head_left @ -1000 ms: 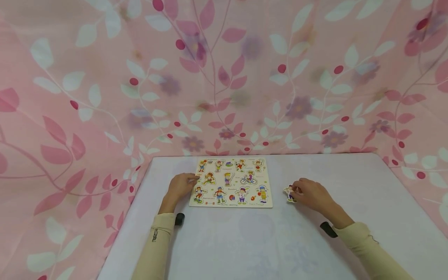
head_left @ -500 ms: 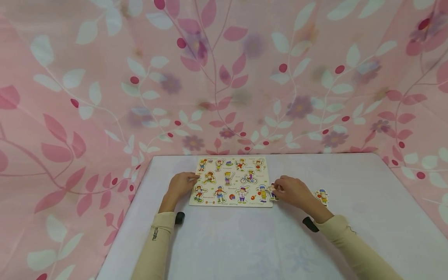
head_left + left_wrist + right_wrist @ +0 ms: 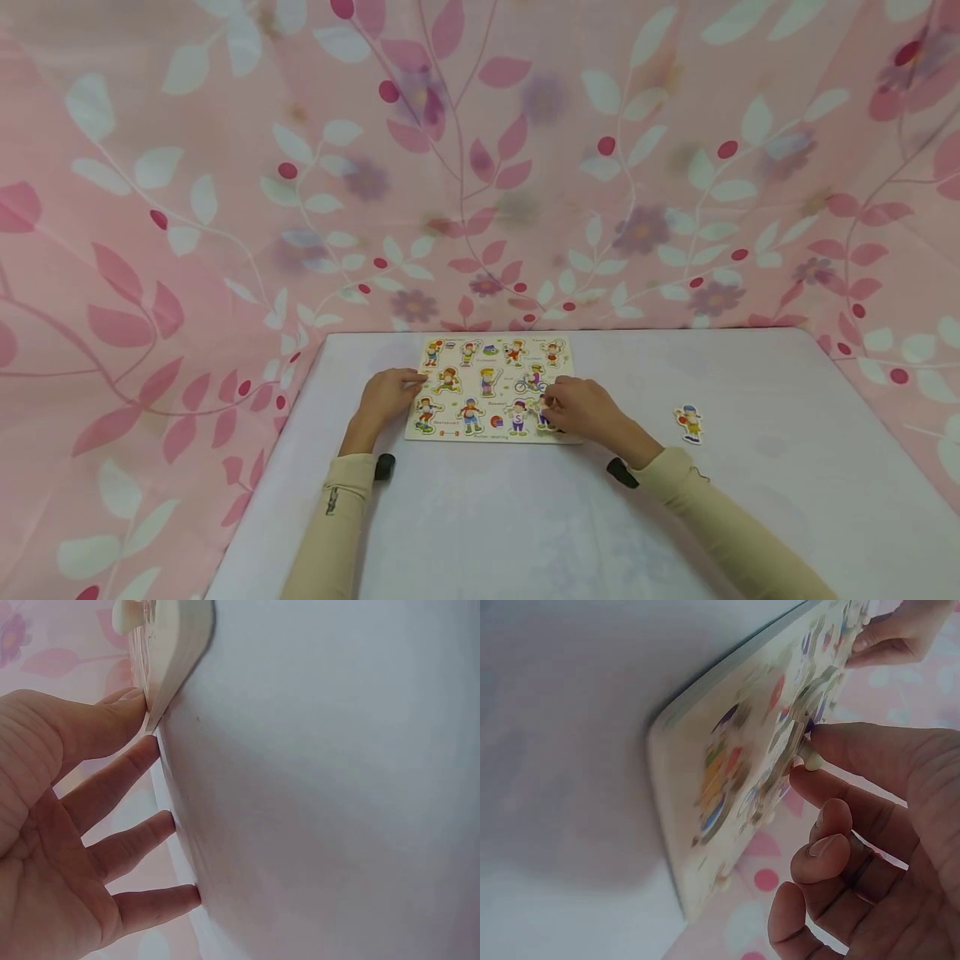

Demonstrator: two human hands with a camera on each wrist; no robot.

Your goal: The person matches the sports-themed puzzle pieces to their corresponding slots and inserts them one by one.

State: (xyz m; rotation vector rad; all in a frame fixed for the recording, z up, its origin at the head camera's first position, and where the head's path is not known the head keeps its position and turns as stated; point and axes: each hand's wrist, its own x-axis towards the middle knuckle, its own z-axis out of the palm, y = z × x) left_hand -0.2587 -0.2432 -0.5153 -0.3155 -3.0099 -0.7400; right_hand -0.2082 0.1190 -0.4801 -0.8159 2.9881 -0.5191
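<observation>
A wooden puzzle board (image 3: 411, 433) printed with children playing sports lies near the back of the table. Thumb and index fingertip of my left hand (image 3: 390, 396) pinch its left edge; the other fingers stand straight on the cloth in the left wrist view. Over the board's lower right part, my right hand (image 3: 592, 410) pinches the pale knob (image 3: 810, 755) of a puzzle piece (image 3: 543, 419) with purple trousers, between thumb and index finger. The piece lies close over the board, beside the printed figure (image 3: 517, 418) with an S; my fingers partly cover it.
On the cloth to the right of the board lies another puzzle piece (image 3: 690, 424), a child with a blue cap and a red ball. A white cloth (image 3: 495, 517) covers the table. Pink floral curtain (image 3: 480, 167) hangs right behind and at both sides.
My right hand has carried the purple-trousered puzzle piece leftward from the cloth onto the board, uncovering the blue-capped piece. My left hand stays at the board's left edge.
</observation>
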